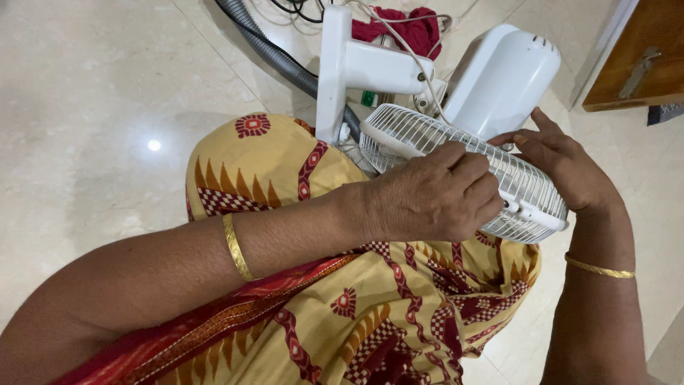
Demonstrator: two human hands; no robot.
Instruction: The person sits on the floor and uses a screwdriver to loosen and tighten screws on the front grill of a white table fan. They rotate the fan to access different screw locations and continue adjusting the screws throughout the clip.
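We're at the grille step: left hand (427, 196) clamped on the white wire fan grille (463, 167), right hand (563, 167) cupping its rim. Next likely needs an even pull.

Both forearms are bare, no sleeves in sight, and each wrist wears jewellery. On the left arm sits a broad, flat gold bangle (237, 247), smooth and shiny, snug around the forearm. On the right wrist, a thinner gold bangle (600, 269), slim and rounded, catches the light. The left hand (427, 196) and the right hand (566, 167) show no rings that can be made out. Over the lap lies a draped garment (370, 314) in mustard yellow, printed with maroon sawtooth bands, checkered red-and-white strips and small flower-like medallions (a red border with fine gold lines runs along its lower edge).
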